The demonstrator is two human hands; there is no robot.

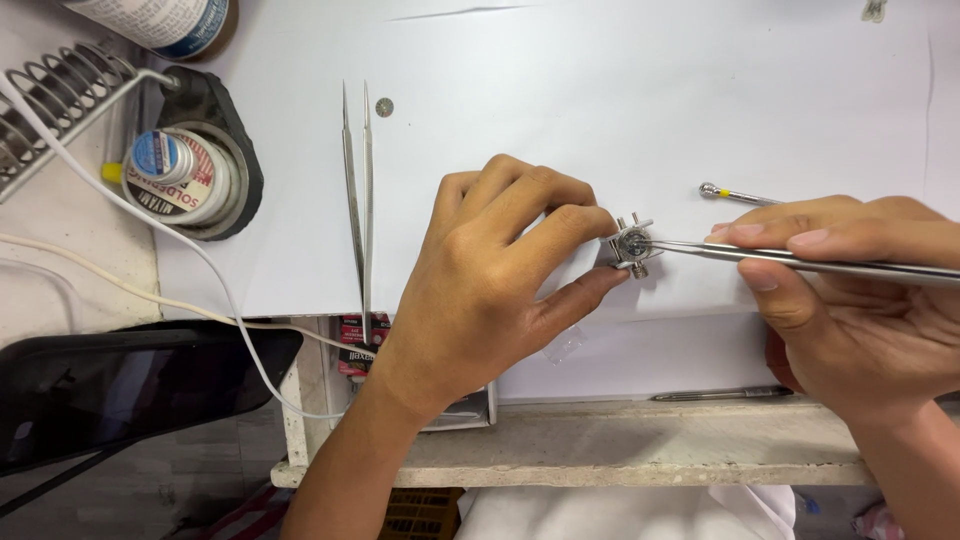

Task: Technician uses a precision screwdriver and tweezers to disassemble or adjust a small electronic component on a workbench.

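While the left hand (480, 270) pinches the small metal holder (632, 246) near the counter's (620, 440) front edge, the right hand (850, 300) grips tweezers (800, 260), tips already in its centre; a spare pair (357, 200) lies unused beside the soldering stand (70, 95)

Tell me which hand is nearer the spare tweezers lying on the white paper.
Left. The left hand lies just right of the spare tweezers, not touching them, pinching a small metal holder. The right hand is far to the right, holding another pair of tweezers.
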